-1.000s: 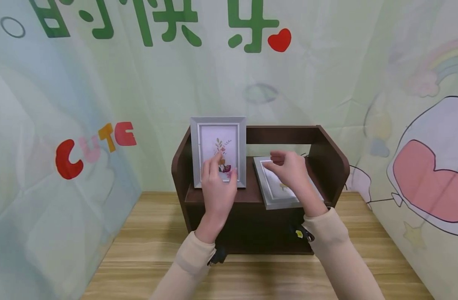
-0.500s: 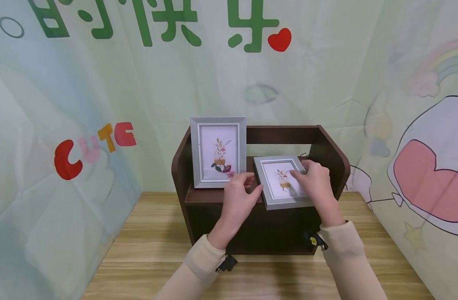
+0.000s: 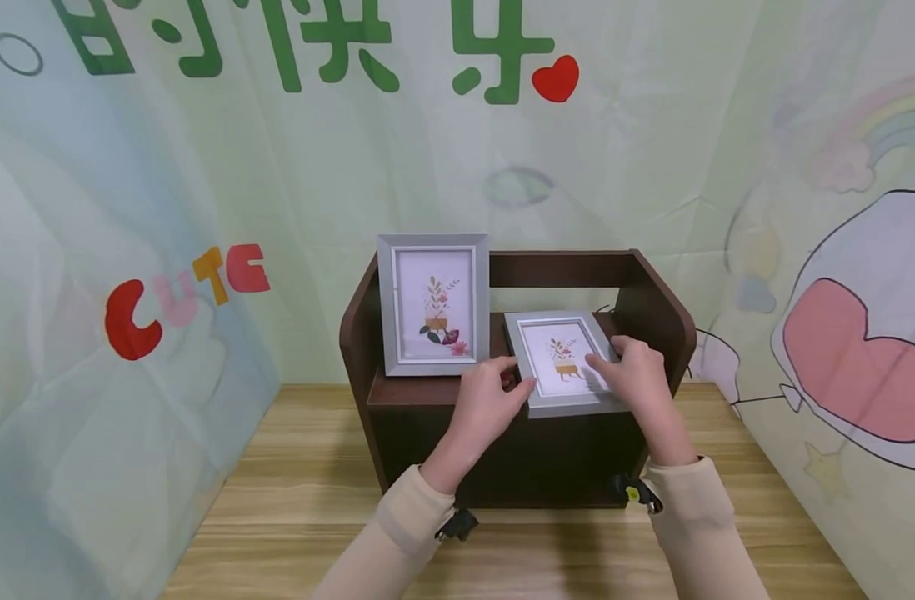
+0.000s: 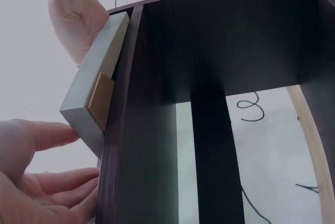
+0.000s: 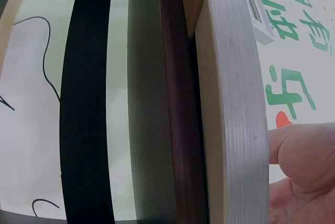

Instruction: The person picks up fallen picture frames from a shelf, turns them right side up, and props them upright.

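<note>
**Two hands at a picture frame lying on a shelf**

The left grip (image 3: pixel 491 400), a bare hand, reaches in from the lower left, its fingers relaxed and uncurled; the thumb touches the left border of the lying frame (image 3: pixel 566 358) near its front corner. The right grip (image 3: pixel 643 379) is bent at the opposite border, thumb over the edge; whether it pinches cannot be told. The lying frame rests face up on the brown shelf unit (image 3: pixel 656 312), projecting past its front edge, to the right of the standing frame (image 3: pixel 433 304). The unit stands on the bench (image 3: pixel 292 483). Compared with one second earlier, the left grip has left the front of the standing frame, and the right has moved outward to the border. Both frames keep their places.
</note>
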### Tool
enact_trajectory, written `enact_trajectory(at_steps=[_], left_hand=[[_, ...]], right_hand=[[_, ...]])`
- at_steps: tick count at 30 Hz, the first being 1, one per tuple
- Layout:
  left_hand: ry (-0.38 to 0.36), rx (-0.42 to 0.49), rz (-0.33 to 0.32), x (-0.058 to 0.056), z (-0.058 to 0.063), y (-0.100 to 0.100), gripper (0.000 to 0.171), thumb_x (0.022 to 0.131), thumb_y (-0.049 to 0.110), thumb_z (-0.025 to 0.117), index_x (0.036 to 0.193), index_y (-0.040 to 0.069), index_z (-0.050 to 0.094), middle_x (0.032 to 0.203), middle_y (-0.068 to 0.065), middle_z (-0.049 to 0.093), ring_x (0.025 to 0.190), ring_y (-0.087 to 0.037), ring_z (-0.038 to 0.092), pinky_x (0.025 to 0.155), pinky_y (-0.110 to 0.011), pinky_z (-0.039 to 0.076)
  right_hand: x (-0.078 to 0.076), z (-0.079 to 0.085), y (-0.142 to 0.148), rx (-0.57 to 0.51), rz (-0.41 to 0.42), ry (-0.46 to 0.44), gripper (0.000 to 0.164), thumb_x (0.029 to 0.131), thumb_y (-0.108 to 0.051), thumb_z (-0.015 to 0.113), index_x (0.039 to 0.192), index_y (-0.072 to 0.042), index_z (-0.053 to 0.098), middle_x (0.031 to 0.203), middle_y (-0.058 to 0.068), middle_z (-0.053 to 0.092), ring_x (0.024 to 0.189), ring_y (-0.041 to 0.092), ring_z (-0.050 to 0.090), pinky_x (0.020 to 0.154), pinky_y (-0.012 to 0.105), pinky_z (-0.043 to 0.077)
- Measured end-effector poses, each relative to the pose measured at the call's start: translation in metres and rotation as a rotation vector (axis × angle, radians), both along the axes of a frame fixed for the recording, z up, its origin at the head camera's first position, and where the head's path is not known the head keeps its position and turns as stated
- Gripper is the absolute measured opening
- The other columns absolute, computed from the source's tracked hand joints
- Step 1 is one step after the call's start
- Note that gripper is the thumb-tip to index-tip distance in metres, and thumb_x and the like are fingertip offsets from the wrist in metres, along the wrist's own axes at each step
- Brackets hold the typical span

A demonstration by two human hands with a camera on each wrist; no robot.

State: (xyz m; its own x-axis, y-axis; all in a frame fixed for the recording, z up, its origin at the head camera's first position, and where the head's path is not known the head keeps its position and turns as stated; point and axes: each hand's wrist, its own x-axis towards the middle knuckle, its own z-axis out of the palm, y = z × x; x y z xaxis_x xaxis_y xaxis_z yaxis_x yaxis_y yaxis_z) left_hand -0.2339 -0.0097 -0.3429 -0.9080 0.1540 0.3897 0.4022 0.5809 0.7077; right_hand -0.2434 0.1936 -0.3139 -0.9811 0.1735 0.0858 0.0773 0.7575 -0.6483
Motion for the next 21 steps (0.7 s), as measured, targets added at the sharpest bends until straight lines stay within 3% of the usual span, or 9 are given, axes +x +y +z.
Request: enact_trajectory(at_steps=[10,15,21], left_hand=[[-0.078,0.108,0.003,-0.0028,0.0013,-0.0031,0.036,0.084,0.021,0.072,0.114,0.003,0.068,0.108,-0.011,0.070,0.092,-0.021,0.069,0.076,-0.030,0.058],[-0.089,0.168,0.019,-0.0030,0.0002,-0.0021,0.036,0.082,0.020,0.074,0.113,0.003,0.068,0.108,-0.011,0.071,0.094,-0.021,0.069,0.078,-0.031,0.057],[-0.087,0.275,0.015,-0.0043,-0.0008,-0.0002,0.037,0.081,0.016,0.075,0.114,0.001,0.068,0.110,-0.013,0.070,0.097,-0.023,0.069,0.080,-0.033,0.057]], right_hand=[[-0.0015,-0.0028,-0.0012,-0.057,-0.011,0.033,0.061,0.092,-0.026,0.059,0.138,0.009,0.040,0.140,0.030,0.042,0.119,0.041,0.046,0.105,0.056,0.037],[0.0005,-0.0038,-0.0019,-0.097,-0.034,0.042,0.059,0.093,-0.024,0.058,0.140,0.007,0.039,0.142,0.028,0.040,0.121,0.040,0.046,0.107,0.054,0.036],[-0.0012,-0.0055,-0.0030,-0.146,-0.087,0.120,0.049,0.095,-0.017,0.053,0.137,0.005,0.044,0.138,0.026,0.047,0.120,0.038,0.048,0.105,0.052,0.037]])
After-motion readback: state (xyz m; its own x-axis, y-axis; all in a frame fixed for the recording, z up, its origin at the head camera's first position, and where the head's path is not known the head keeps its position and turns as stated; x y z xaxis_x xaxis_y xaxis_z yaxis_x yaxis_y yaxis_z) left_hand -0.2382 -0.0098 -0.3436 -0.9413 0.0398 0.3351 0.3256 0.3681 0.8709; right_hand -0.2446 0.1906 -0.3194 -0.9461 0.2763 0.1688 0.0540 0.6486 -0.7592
